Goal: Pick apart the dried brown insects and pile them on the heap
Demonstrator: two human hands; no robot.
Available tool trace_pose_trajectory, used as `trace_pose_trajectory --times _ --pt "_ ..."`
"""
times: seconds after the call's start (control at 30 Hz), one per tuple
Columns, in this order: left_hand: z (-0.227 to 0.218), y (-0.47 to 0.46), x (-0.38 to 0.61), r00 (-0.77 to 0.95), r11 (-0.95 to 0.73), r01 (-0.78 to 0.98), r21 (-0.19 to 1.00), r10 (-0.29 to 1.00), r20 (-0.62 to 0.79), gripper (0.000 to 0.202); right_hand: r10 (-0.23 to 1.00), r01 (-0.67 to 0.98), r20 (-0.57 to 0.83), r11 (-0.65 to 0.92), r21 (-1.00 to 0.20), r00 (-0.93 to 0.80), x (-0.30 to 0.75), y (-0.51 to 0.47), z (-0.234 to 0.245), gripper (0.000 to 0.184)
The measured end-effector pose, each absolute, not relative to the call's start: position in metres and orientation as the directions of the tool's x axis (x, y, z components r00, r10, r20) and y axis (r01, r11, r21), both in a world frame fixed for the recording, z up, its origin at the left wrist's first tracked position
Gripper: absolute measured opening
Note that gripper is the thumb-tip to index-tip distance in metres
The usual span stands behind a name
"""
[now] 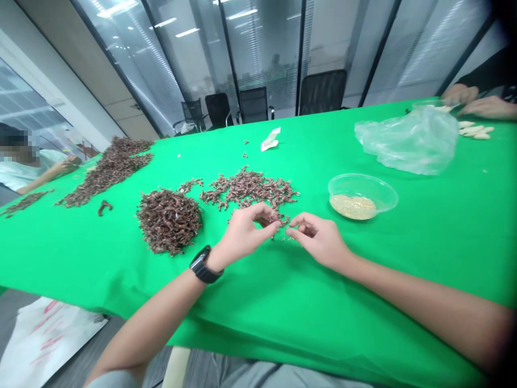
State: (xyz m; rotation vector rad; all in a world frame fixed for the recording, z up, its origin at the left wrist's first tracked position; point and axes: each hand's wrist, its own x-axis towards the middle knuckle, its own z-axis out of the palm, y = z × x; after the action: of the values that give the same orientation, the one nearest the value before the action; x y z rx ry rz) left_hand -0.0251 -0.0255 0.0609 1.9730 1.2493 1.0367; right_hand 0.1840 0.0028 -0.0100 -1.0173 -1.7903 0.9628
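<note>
My left hand (246,231), with a black watch on its wrist, and my right hand (317,237) meet over the green tablecloth (283,291). Both pinch a small brown piece between thumb and fingertips at the near edge of a scattered patch of brown dried pods (250,188). A denser heap of the same brown pods (168,220) lies just left of my left hand. A clear plastic bowl (362,195) with pale seeds in its bottom stands to the right, behind my right hand.
A long spread of brown pods (109,170) runs along the far left, by a seated person's arm (48,172). A crumpled clear plastic bag (407,140) lies at back right, near another person's hands (476,102) and pale peeled pieces (474,130). Office chairs (254,105) stand behind the table.
</note>
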Motion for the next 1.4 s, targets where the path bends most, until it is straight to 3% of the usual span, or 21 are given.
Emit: trace_pose_trajectory --times 0.1,0.17,0.2,0.27,0.43,0.5,0.6,0.73,0.97,1.4 --pt "0.081 -0.034 -0.041 0.253 -0.404 0.515 0.756 0.914 0.316 0.009 0.904 0.237 0.267 0.354 -0.905 -0.333 0.185 0.003 -0.009 0.034" --pt "0.095 -0.039 -0.056 0.246 -0.402 0.585 0.705 0.916 0.318 0.023 0.91 0.226 0.248 0.332 -0.916 -0.333 0.185 0.002 -0.007 0.036" --pt "0.104 -0.041 -0.065 0.233 -0.406 0.638 0.654 0.912 0.338 0.028 0.913 0.221 0.237 0.32 -0.921 -0.333 0.184 0.002 -0.006 0.037" --pt "0.124 -0.043 -0.088 0.19 -0.423 0.747 0.512 0.875 0.445 0.02 0.915 0.22 0.219 0.303 -0.927 -0.338 0.183 0.0 -0.004 0.038" --pt "0.18 -0.039 -0.166 0.028 -0.26 0.931 0.257 0.751 0.659 0.018 0.913 0.23 0.198 0.292 -0.928 -0.358 0.182 0.001 -0.003 0.038" --pt "0.195 -0.033 -0.201 -0.044 -0.132 0.968 0.215 0.751 0.659 0.018 0.912 0.23 0.2 0.294 -0.928 -0.358 0.184 0.003 -0.004 0.038" --pt "0.203 -0.017 -0.251 -0.139 0.041 0.983 0.181 0.808 0.573 0.028 0.914 0.229 0.203 0.294 -0.928 -0.351 0.185 0.004 -0.005 0.038" --pt "0.192 0.006 -0.301 -0.007 -0.047 0.993 0.112 0.896 0.443 0.043 0.916 0.223 0.199 0.288 -0.932 -0.349 0.185 0.005 -0.008 0.038" --pt "0.186 0.011 -0.313 -0.134 0.128 0.989 0.073 0.988 0.081 0.051 0.911 0.228 0.185 0.282 -0.932 -0.37 0.186 0.007 -0.01 0.038" --pt "0.186 0.012 -0.316 -0.049 0.058 0.994 0.089 0.993 -0.104 0.054 0.904 0.209 0.193 0.288 -0.935 -0.381 0.185 0.007 -0.011 0.035"
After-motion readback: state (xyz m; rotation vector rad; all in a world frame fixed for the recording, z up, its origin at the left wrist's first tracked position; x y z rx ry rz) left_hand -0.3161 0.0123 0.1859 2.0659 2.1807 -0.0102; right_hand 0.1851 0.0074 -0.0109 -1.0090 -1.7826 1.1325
